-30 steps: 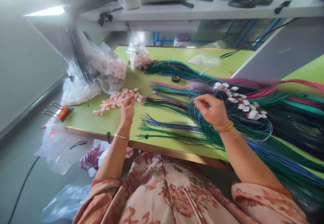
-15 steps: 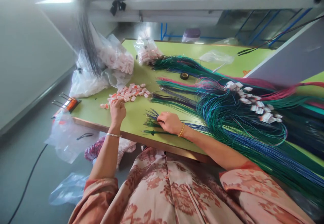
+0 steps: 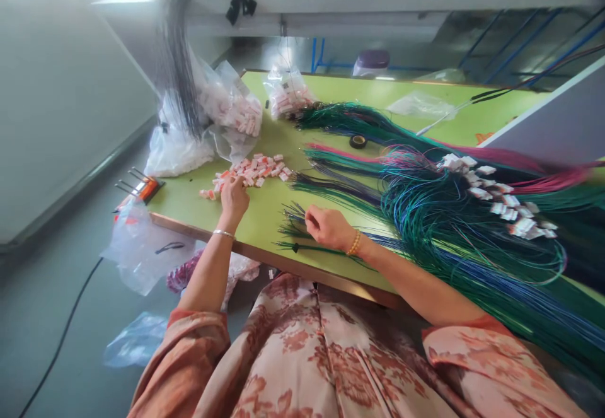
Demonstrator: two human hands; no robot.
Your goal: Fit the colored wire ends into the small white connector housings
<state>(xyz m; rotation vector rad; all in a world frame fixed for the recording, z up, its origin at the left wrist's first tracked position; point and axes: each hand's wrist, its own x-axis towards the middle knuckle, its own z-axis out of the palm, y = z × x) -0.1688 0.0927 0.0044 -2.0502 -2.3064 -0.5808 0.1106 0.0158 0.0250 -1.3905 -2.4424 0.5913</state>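
My left hand (image 3: 234, 196) rests at the near edge of a scatter of small white and orange connectors (image 3: 253, 170) on the green table (image 3: 189, 200); its fingers curl down among them and I cannot make out what they hold. My right hand (image 3: 326, 226) lies on the ends of the blue and green wire bundles (image 3: 297, 216) near the table's front edge, fingers closed in a pinch over the wire tips. A big loop of green and blue wires (image 3: 449, 216) with white connectors (image 3: 501, 197) fitted lies to the right.
Plastic bags of connectors (image 3: 231, 112) stand at the table's back left, another bag (image 3: 288, 96) behind. A roll of black tape (image 3: 358, 141) lies mid-table. An orange tool (image 3: 142, 186) sits at the left corner. Black wires (image 3: 182, 71) hang from a shelf.
My right hand came down from above the wire loop to the wire ends near the front edge. My left hand drew back slightly to the near side of the connector pile.
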